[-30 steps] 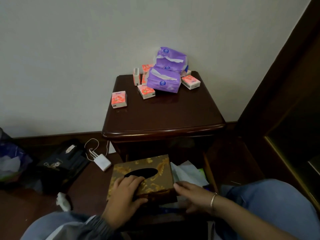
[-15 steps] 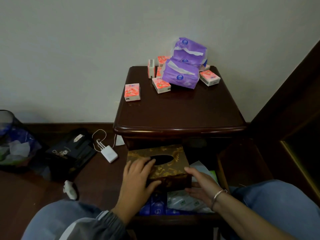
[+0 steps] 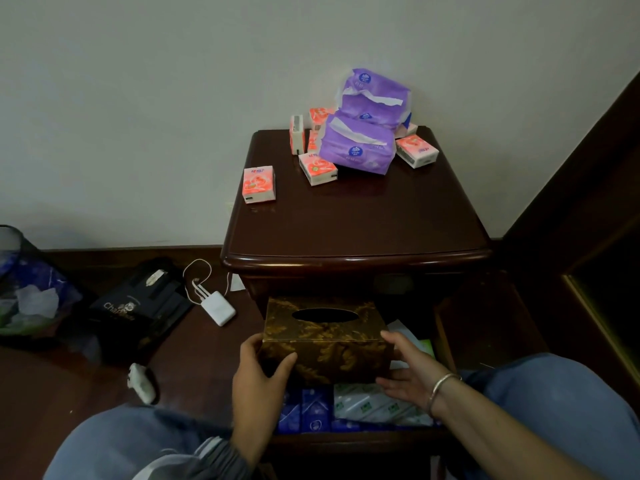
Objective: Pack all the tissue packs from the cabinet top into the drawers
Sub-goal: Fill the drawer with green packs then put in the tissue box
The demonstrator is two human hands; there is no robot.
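A dark wooden cabinet [image 3: 356, 233] carries two purple tissue packs [image 3: 356, 147] stacked at the back and several small pink tissue packs, one of them [image 3: 259, 184] apart at the left edge. Below, a drawer [image 3: 356, 438] stands pulled out with blue and green-white packs [image 3: 374, 403] lying in it. A brown-gold tissue box [image 3: 325, 341] sits over the drawer's rear. My left hand [image 3: 258, 372] grips the box's left front corner. My right hand [image 3: 407, 372] rests against its right end, fingers spread.
On the floor to the left lie a white charger with cable [image 3: 218, 306], a black bag [image 3: 138, 306], a crumpled white tissue [image 3: 142, 382] and a bin with a blue liner [image 3: 24, 289]. Dark wooden furniture [image 3: 588, 237] stands close on the right. My knees frame the drawer.
The tissue box has shifted back toward the cabinet and now sits level. My left hand slid from its top to its left front corner. The view has moved so the cabinet sits further right.
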